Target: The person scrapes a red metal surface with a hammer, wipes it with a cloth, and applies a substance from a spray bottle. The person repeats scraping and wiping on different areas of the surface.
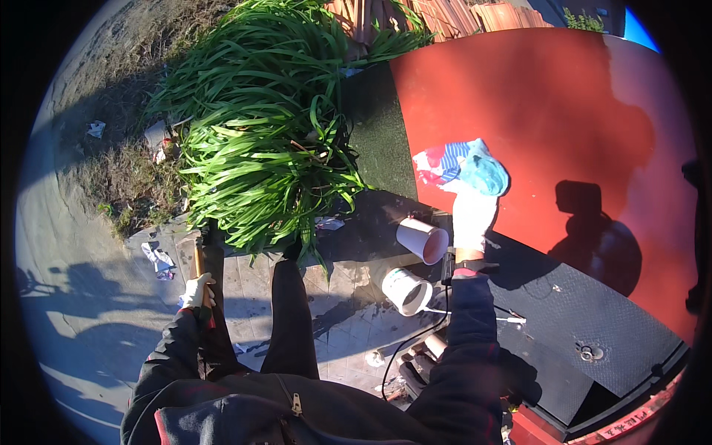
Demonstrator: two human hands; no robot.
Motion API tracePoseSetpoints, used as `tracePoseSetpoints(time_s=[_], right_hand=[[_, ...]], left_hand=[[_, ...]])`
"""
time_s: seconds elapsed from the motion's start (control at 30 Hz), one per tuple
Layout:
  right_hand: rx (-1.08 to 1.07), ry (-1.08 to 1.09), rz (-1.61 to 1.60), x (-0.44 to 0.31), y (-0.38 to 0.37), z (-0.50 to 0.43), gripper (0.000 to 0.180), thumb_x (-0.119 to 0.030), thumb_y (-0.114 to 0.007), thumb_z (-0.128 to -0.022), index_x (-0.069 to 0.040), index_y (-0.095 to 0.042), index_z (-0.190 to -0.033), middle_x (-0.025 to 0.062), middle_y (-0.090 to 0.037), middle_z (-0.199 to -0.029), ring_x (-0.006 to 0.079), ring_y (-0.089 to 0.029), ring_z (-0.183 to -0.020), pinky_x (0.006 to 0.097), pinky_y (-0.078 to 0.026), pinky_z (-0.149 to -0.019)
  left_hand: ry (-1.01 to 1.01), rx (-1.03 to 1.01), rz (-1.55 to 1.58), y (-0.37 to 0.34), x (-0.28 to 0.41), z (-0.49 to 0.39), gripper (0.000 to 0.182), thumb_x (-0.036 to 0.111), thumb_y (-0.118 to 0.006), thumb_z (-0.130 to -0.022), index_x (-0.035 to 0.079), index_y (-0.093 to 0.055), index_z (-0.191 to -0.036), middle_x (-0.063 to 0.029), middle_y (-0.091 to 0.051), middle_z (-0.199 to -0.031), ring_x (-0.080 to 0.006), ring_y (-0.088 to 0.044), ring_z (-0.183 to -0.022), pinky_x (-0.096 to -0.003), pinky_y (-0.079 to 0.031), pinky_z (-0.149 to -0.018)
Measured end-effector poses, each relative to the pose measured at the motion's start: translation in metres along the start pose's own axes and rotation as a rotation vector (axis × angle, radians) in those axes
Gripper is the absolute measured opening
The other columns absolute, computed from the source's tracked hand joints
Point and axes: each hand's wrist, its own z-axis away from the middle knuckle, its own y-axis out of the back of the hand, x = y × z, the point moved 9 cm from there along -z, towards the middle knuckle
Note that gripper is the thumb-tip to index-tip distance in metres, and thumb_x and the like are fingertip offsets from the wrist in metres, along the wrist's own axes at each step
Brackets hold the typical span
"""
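Note:
My left hand (197, 292), in a white glove, grips a wooden-handled tool (198, 258) beside my left leg. The tool's head points away from me, and its exact kind is hard to tell. On the right, my gloved right hand (475, 219) reaches forward and holds a bunched cloth (466, 167) against a smooth red painted surface (534, 133). Light blue, striped and pink-red patches show on the cloth. My fingers are mostly hidden under it.
Left of my right forearm lie a pinkish bucket (421, 240) and a white bucket (408, 291), both tilted. A black cable (401, 347) runs nearby. Long-leaved green plants (278, 167) grow ahead, with stacked roof tiles (411, 19) behind. Dark textured metal plates (573, 317) border the red surface.

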Motion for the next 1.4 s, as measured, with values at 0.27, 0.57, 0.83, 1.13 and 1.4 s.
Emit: tracePoseSetpoints(time_s=[0.27,0.57,0.83,1.13,1.4], right_hand=[[0.238,-0.304,0.596,0.078,0.072,-0.06,0.063,-0.018,-0.058,-0.086,-0.02,-0.044,-0.147,0.0009,-0.042,-0.153,0.0231,-0.039,-0.14,0.0565,-0.032,-0.109],[0.06,0.041,0.078,0.031,0.025,-0.044,0.038,-0.014,-0.053,-0.091,-0.01,-0.061,-0.128,0.0105,-0.061,-0.131,0.0266,-0.055,-0.122,0.0417,-0.04,-0.107],[0.384,-0.229,0.373,0.079,0.126,-0.124,0.062,-0.026,-0.064,-0.086,-0.019,-0.047,-0.145,0.0055,-0.043,-0.153,0.0264,-0.039,-0.141,0.0547,-0.032,-0.112],[-0.299,0.102,-0.199,-0.008,-0.045,0.016,0.033,-0.02,-0.043,-0.1,-0.005,-0.059,-0.124,0.0087,-0.062,-0.118,0.0207,-0.058,-0.108,0.0346,-0.045,-0.099],[0.56,-0.22,0.422,0.269,0.327,-0.131,0.064,-0.023,-0.069,-0.084,-0.037,-0.048,-0.142,-0.0039,-0.049,-0.146,0.0181,-0.043,-0.136,0.0505,-0.034,-0.112]], left_hand=[[0.009,0.006,0.036,-0.007,-0.015,-0.002,0.039,0.038,-0.062,-0.093,0.0,-0.065,-0.093,-0.0089,-0.05,-0.053,-0.0222,-0.046,-0.034,-0.0337,-0.042,-0.032],[-0.004,0.002,0.032,-0.015,-0.006,-0.001,0.04,0.039,-0.062,-0.091,-0.001,-0.065,-0.09,-0.0113,-0.052,-0.051,-0.0268,-0.05,-0.034,-0.0376,-0.044,-0.034],[-0.016,-0.027,-0.035,-0.023,-0.014,0.0,0.041,0.039,-0.062,-0.09,-0.002,-0.066,-0.09,-0.0127,-0.053,-0.05,-0.0275,-0.05,-0.033,-0.0369,-0.042,-0.033],[-0.019,0.026,-0.002,-0.016,0.001,0.02,0.034,0.034,-0.067,-0.086,-0.001,-0.065,-0.087,-0.0127,-0.052,-0.051,-0.0282,-0.05,-0.035,-0.0393,-0.046,-0.036],[-0.288,-0.028,0.025,-0.004,0.086,0.011,0.027,0.024,-0.068,-0.084,-0.001,-0.063,-0.075,-0.0086,-0.056,-0.054,-0.0209,-0.054,-0.038,-0.036,-0.049,-0.038]])
